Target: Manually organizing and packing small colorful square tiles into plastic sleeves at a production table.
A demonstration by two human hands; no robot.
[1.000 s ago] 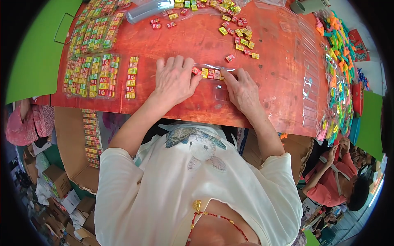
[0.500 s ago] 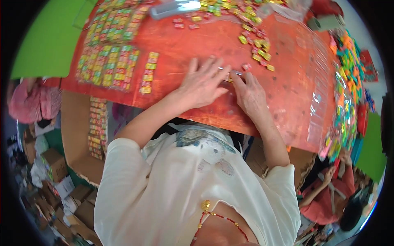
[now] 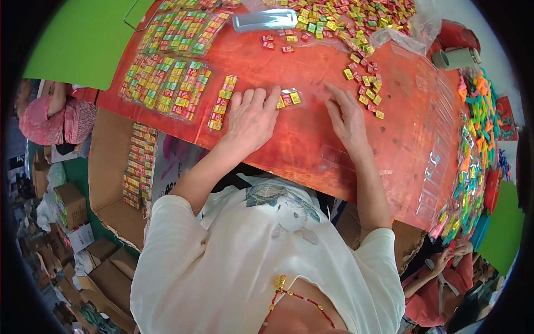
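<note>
My left hand point(image 3: 253, 116) rests on the red table with its fingers bent over a short clear-plastic strip of small red and yellow blocks point(image 3: 289, 99). The strip's right end sticks out past the index finger, and its left part is hidden under the hand. To the right, apart from the strip, my right hand point(image 3: 349, 119) is open and empty, its thumb and fingers spread just above the table. A longer filled strip point(image 3: 222, 103) of the same blocks lies left of my left hand. Loose red and yellow blocks point(image 3: 367, 83) are scattered beyond my right hand.
Rows of filled strips point(image 3: 167, 83) cover the table's far left. A shiny oblong tray point(image 3: 265, 20) sits at the back beside a big heap of blocks point(image 3: 356, 16). Empty clear trays point(image 3: 434, 150) and colourful bagged items point(image 3: 473, 139) line the right. A cardboard box point(image 3: 111, 167) stands lower left.
My hands have come apart: the right one has drawn away from the strip and opened. The left has bent its fingers over the strip. The whole view has shifted slightly.
</note>
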